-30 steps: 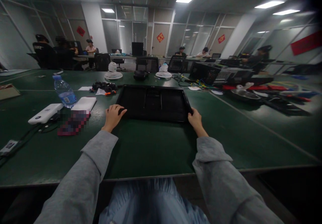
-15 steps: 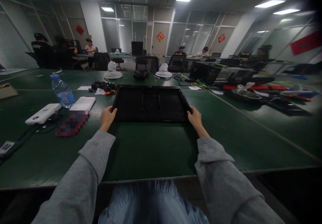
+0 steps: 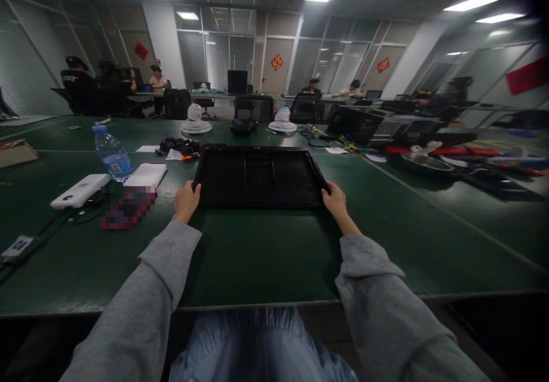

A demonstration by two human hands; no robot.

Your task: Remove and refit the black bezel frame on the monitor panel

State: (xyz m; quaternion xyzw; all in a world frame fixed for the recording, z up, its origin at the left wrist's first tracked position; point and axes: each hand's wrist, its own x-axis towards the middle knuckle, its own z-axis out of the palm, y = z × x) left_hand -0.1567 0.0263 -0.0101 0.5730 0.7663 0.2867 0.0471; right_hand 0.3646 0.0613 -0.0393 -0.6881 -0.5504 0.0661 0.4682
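2 opposite rims of a black panel (image 3: 259, 194) are pinched at once, the left by the left hand (image 3: 186, 202) and the right by the right hand (image 3: 335, 199), with some fingers hidden from view. The panel is held flat, centrally over the green table (image 3: 266, 262); whether its underside fully touches cannot be told. For a steady hold, equal pressure is best given at the 2 sides, at matching points, so that no twist is introduced. Any shift should be made level and slow, and clearance left beyond the far left corner, where a dark cluster of small items (image 3: 178, 146) is placed nearby.
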